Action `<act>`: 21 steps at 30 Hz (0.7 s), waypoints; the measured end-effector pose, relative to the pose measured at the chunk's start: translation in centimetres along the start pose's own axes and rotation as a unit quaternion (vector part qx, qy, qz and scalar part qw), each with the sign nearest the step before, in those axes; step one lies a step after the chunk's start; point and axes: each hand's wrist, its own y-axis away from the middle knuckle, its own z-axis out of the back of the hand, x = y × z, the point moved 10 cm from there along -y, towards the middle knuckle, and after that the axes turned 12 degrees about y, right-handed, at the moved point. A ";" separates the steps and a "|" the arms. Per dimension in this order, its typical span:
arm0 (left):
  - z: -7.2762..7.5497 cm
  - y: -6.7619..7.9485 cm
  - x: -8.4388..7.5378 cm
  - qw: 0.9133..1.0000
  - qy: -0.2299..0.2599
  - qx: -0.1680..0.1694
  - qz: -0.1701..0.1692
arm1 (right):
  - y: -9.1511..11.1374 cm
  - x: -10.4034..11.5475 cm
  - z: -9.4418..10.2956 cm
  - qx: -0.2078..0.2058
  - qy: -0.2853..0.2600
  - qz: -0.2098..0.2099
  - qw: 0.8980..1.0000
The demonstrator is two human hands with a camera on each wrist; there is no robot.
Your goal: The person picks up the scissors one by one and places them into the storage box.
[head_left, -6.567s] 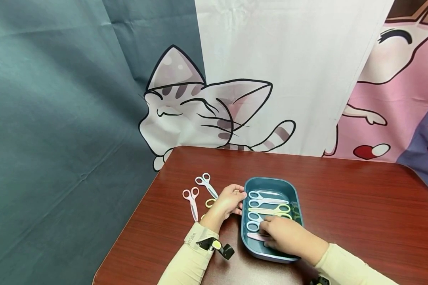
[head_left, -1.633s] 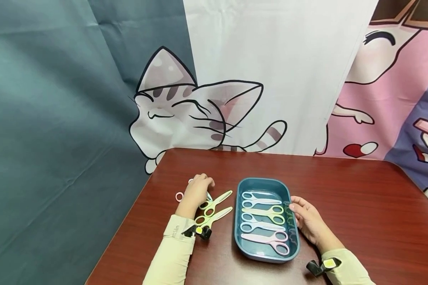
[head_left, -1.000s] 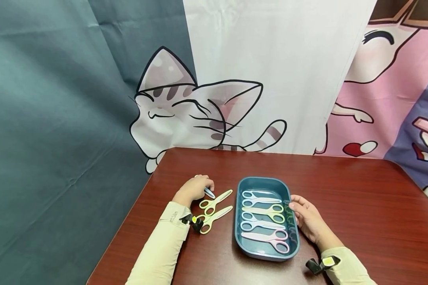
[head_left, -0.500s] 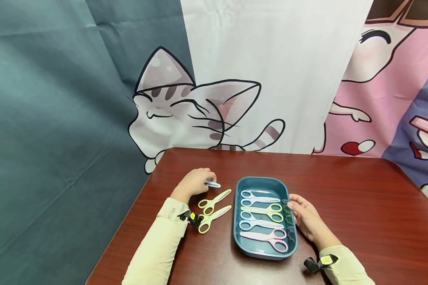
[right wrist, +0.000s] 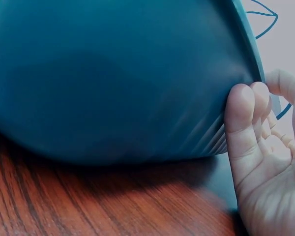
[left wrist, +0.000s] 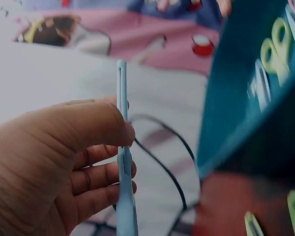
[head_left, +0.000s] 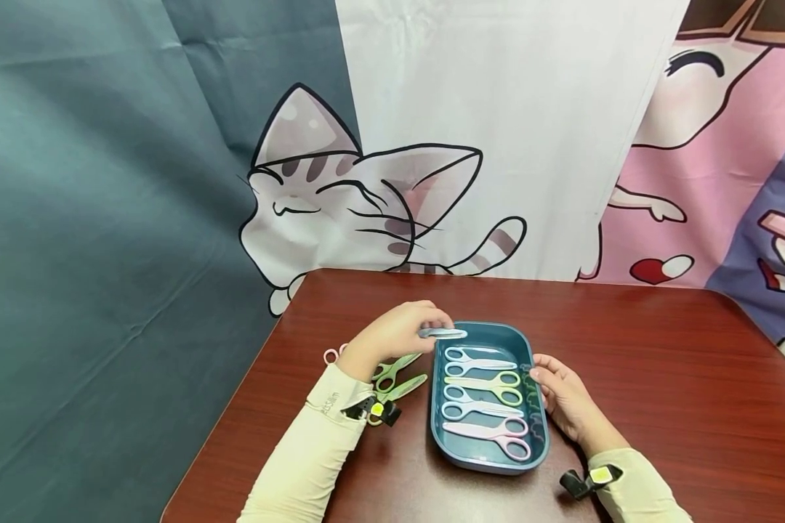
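My left hand (head_left: pixel 399 330) pinches light blue scissors (head_left: pixel 443 333) between thumb and fingers, blades pointing right over the tray's far left corner. In the left wrist view these scissors (left wrist: pixel 123 88) stand edge-on, the thumb across them. A dark blue tray (head_left: pixel 490 466) holds pink scissors (head_left: pixel 497 432), green scissors (head_left: pixel 477 382) and two light blue pairs, lying crosswise in a column. My right hand (head_left: pixel 565 399) grips the tray's right rim, thumb at the edge; in the right wrist view its fingers (right wrist: pixel 241 113) touch the outer wall.
On the table (head_left: pixel 628 363), left of the tray, lie two green scissors (head_left: pixel 407 387), partly covered by the left arm. A pink scissors handle (head_left: pixel 331 355) shows behind that wrist. A printed cat curtain (head_left: pixel 425 109) hangs behind the table's far edge.
My left hand has picked up the light blue scissors from the table and carried them right, to over the tray. Earlier, the right hand moved from inside the tray to its right rim.
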 end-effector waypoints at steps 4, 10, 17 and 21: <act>-0.8 -0.8 -2.9 1.000 -0.006 0.018 -0.017 | 0.0 0.0 0.0 0.001 -0.001 0.000 1.000; -3.1 -2.5 -5.6 0.999 -0.007 0.035 -0.011 | 0.1 0.0 0.4 -0.007 0.003 0.000 1.000; -6.8 -4.3 -5.9 0.996 -0.060 0.071 0.005 | 0.0 0.1 0.3 -0.003 0.007 0.000 1.000; -8.8 -4.4 -5.0 0.990 -0.102 0.097 0.024 | 0.0 0.0 0.3 -0.004 0.009 -0.002 1.000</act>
